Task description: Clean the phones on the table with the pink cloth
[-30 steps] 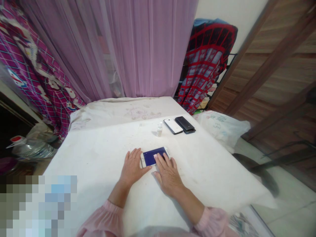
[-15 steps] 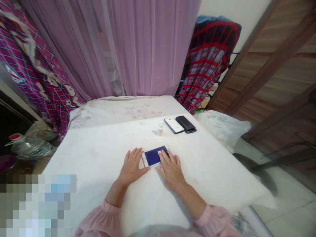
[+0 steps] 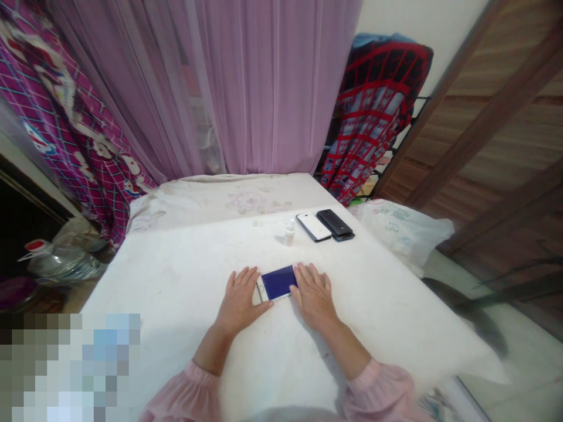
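The white smartphone point(image 3: 277, 283) was laid flat and sideways on a white cloth-covered surface point(image 3: 176, 281), its glass screen lit deep blue and its rounded metal-looking rim pale. Both hands were open, with neither clenched nor grasping. The left hand point(image 3: 240, 299) was spread flat just left of the white smartphone, its thumb lying close to the lower edge, though contact there could not be told. The right hand point(image 3: 313, 295) was placed flat at the right end, its fingertips point(image 3: 299, 271) appearing to rest on the glass without gripping it.

Beyond the white smartphone were set a small upright clear bottle point(image 3: 289, 233) with a white cap, a white phone point(image 3: 314, 227), and a black phone point(image 3: 335, 223) with its slim dark body atop a second device. The narrow bottle was judged easiest to tip if brushed by a sliding hand. The smooth glass could be skated sideways, or stray touches registered, under uneven finger pressure. Slight dips in the soft, marked cloth could also be expected to unsettle the flat slab. Pink gathered sleeves point(image 3: 378, 392) were worn nearest the camera.
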